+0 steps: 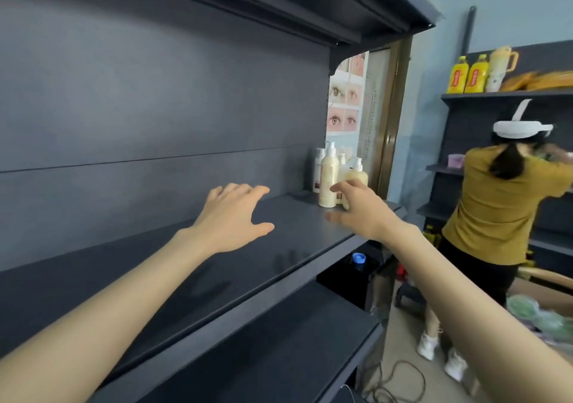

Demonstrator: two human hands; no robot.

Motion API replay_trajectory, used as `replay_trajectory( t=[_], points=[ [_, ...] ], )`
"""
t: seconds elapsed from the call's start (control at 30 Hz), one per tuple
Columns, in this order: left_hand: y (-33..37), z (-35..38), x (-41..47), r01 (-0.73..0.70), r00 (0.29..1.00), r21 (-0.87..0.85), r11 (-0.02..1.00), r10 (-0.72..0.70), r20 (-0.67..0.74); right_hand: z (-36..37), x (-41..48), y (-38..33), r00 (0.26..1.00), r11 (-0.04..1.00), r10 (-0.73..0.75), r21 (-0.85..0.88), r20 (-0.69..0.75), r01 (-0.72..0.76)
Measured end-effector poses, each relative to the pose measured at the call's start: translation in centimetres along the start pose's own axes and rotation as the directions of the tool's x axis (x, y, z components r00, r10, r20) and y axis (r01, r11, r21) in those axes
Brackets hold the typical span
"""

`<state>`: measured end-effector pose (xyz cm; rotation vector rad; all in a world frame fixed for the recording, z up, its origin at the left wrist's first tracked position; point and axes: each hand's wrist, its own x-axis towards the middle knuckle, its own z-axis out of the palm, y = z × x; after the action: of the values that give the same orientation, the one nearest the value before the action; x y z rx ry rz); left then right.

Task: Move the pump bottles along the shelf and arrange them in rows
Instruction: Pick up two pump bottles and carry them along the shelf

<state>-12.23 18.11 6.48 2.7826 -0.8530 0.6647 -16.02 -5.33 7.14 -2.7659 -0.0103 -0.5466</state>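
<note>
Pump bottles of cream and white plastic [328, 176], tall and smooth-sided, cluster at the far right end of a matte dark-grey metal shelf [161, 278]. Just in front of the cluster, the right hand [359, 210] reaches with fingers [339, 187] loosely spread, the index tip near the tallest cream bottle; contact cannot be told. Well short of the bottles, the left hand [231, 216] hovers above the shelf, fingers splayed, holding nothing.
</note>
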Motion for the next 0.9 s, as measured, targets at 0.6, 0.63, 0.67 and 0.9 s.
replay_trajectory(
  t=[0.6, 0.63, 0.67, 0.9],
  points=[
    [6.3, 14.7, 24.4, 0.078, 0.997, -0.244, 0.967, -0.074, 0.023, 2.0, 17.1, 20.1, 0.998, 0.995, 0.054, 0.088, -0.027, -0.052],
    [6.4, 15.6, 25.1, 0.119, 0.993, -0.296, 0.948, -0.114, 0.033, 2.4, 17.9, 21.0, 0.999, 0.993, 0.040, 0.114, -0.019, -0.037],
    [6.5, 16.5, 26.0, 0.156, 0.988, -0.358, 0.920, -0.152, 0.040, 2.7, 18.8, 21.9, 1.000, 0.989, 0.028, 0.143, -0.009, -0.027],
    [7.3, 21.2, 30.5, 0.301, 0.940, -0.624, 0.721, -0.334, 0.066, 4.7, 24.2, 26.9, 0.994, 0.915, -0.070, 0.403, 0.087, 0.029]
  ],
)
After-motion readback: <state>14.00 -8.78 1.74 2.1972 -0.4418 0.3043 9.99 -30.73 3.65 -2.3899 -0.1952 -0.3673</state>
